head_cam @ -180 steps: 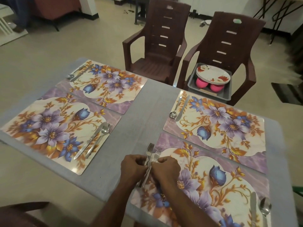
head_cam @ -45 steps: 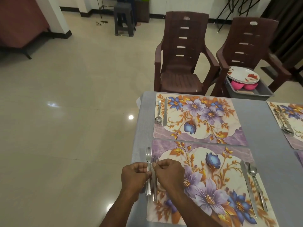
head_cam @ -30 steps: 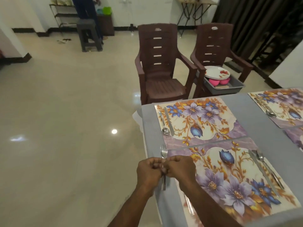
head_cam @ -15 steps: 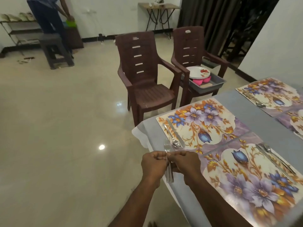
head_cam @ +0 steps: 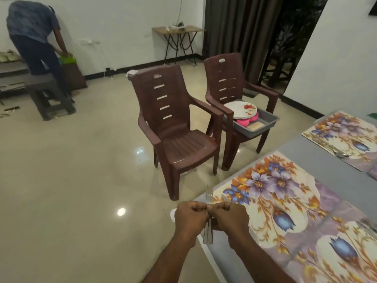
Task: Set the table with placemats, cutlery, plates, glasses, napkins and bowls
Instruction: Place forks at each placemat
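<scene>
Both hands meet just off the corner of the grey surface [head_cam: 336, 176], knuckles nearly touching. The left hand [head_cam: 190, 218] and the right hand [head_cam: 229, 219] each have their fingers curled in a tight grip on the forks [head_cam: 208, 217] — a small bundle held upright between them, tines above the knuckles, handle ends hanging below the palms. How many forks are in the bundle cannot be told for sure.

Just right of the forks lies the nearest floral placemat [head_cam: 271, 193], flat on the surface; a second placemat [head_cam: 334, 248] lies nearer the person beside it, and a third [head_cam: 346, 135] sits well beyond, across the grey strip, with cutlery [head_cam: 339, 153] on its near edge.

Beyond the forks stand two brown plastic chairs — the closer chair [head_cam: 175, 127] bare-seated, the farther chair [head_cam: 230, 84] carrying a grey tray [head_cam: 263, 124] with white flowered plates [head_cam: 240, 109] stacked over pink bowls [head_cam: 247, 120].

Far left of the forks, another person [head_cam: 34, 35] bends over by the wall.
</scene>
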